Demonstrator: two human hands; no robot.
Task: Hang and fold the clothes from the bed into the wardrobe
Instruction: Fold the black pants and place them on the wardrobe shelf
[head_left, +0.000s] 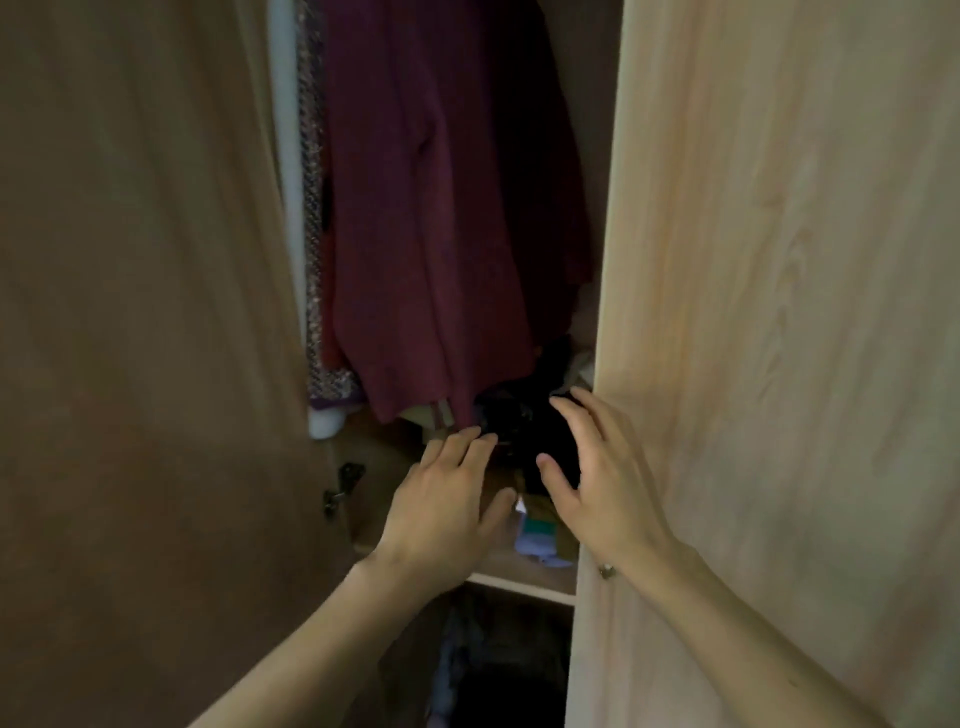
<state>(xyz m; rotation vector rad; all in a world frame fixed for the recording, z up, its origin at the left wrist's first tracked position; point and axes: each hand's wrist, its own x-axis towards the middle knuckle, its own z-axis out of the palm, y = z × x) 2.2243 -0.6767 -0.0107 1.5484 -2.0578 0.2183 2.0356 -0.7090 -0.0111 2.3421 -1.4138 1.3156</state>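
A black garment (524, 431) is seen bundled on the wardrobe shelf (519, 574) at lower centre, below the hung maroon clothes (431, 234). Left hand (447, 509) and right hand (592, 467) are spread, fingertips touching it, nothing pinched. Judged soft, light, floppy; best gathered from both sides.

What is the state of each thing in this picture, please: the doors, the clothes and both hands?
Left door: open.
Right door: looks shut.
Maroon garment: hanging.
Black garment: lying bunched on the shelf, between both hands.
Left hand: open, fingertips at the black garment.
Right hand: open, fingers spread over it.
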